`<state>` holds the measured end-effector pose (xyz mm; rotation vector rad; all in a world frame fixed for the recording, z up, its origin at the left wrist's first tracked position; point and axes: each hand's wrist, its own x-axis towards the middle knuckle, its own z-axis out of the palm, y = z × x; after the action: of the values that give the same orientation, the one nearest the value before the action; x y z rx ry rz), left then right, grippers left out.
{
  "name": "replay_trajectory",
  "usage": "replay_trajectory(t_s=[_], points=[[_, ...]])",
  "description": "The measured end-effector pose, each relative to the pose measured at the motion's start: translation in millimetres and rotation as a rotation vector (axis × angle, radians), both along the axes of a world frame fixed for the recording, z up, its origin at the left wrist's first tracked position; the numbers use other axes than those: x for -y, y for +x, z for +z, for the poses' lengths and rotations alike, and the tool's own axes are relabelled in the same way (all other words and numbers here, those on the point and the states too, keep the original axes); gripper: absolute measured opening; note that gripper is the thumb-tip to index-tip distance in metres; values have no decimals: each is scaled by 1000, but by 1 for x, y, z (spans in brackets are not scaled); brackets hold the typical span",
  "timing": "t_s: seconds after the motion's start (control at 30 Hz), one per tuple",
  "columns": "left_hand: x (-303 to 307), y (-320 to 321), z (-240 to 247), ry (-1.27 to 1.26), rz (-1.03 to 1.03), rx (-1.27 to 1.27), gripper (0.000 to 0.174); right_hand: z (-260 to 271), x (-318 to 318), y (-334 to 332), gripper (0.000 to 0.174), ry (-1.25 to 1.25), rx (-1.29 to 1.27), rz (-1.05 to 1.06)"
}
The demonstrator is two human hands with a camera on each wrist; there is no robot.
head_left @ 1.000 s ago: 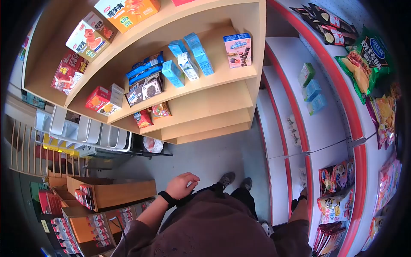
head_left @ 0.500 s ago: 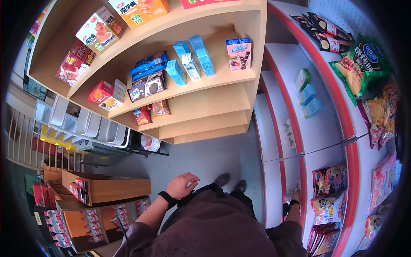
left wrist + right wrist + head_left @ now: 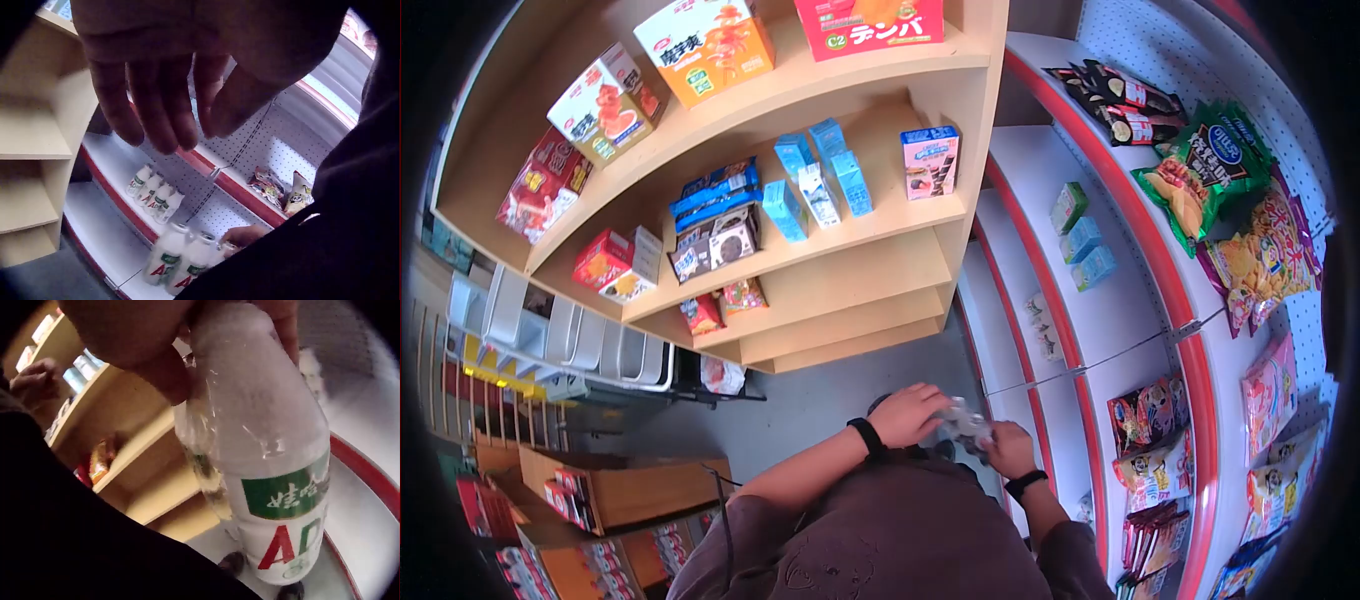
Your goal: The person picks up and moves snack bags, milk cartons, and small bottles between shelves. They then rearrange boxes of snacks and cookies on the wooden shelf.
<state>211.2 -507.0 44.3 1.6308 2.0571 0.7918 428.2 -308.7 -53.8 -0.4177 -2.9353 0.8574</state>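
A plastic-wrapped pack of white milk-drink bottles (image 3: 967, 430) with green labels and a red letter A hangs in front of my body. My right hand (image 3: 1010, 450) grips it by the top; in the right wrist view its thumb and fingers close on the wrap at the neck of a bottle (image 3: 269, 437). My left hand (image 3: 908, 415) is at the other side of the pack in the head view. Its fingers (image 3: 169, 112) hang loosely bent with nothing in them in the left wrist view, above the bottles (image 3: 169, 253).
More such bottles (image 3: 153, 195) stand on a lower white shelf with red edging (image 3: 1055, 310). Snack bags (image 3: 1155, 475) fill shelves at my right. Ahead, a wooden shelf unit (image 3: 850, 265) holds blue cartons (image 3: 784, 210) and snack boxes (image 3: 705, 55). Bottled drinks (image 3: 605, 570) stand at lower left.
My right hand has come up from the right-hand shelf to my front with the bottle pack. My left hand has moved right, towards it. The head view has shifted.
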Motion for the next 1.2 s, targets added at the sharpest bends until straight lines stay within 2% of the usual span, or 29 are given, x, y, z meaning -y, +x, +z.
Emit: replay_trajectory(t_s=[0.07,0.17,0.27,0.43,0.5,0.63,0.73,0.83,0.93,1.0,1.03,1.1,1.2], points=[[-1,-21,-6,-9,-33,-103,45,21,15,-45,32,47,-60,130],[15,-55,-25,-139,-71,-172,46,57,40,-109,32,96,-103,211],[33,-95,-26,-221,7,-203,47,71,57,-158,32,125,-160,233],[55,-153,-29,-188,25,-180,43,80,78,-223,32,120,-181,295],[53,-171,-28,-251,-19,-174,42,72,82,-239,31,119,-168,282],[51,-200,-37,-157,23,-156,39,66,80,-263,30,158,-135,221],[39,-220,-52,-80,144,-134,37,73,73,-271,32,241,-266,31],[27,-249,-69,-50,310,-2,45,101,65,-256,34,239,-352,-215],[9,-291,-121,100,463,-77,39,71,58,-200,36,117,-141,-382],[-3,-318,-132,78,470,-300,44,42,65,-149,34,58,-5,-487],[-4,-347,-174,-24,489,-108,49,31,74,-122,33,45,69,-532],[-13,-369,-205,-116,528,59,57,16,97,-72,30,-68,202,-679],[-26,-370,-186,-108,555,14,64,-8,134,-6,32,-182,323,-882]])
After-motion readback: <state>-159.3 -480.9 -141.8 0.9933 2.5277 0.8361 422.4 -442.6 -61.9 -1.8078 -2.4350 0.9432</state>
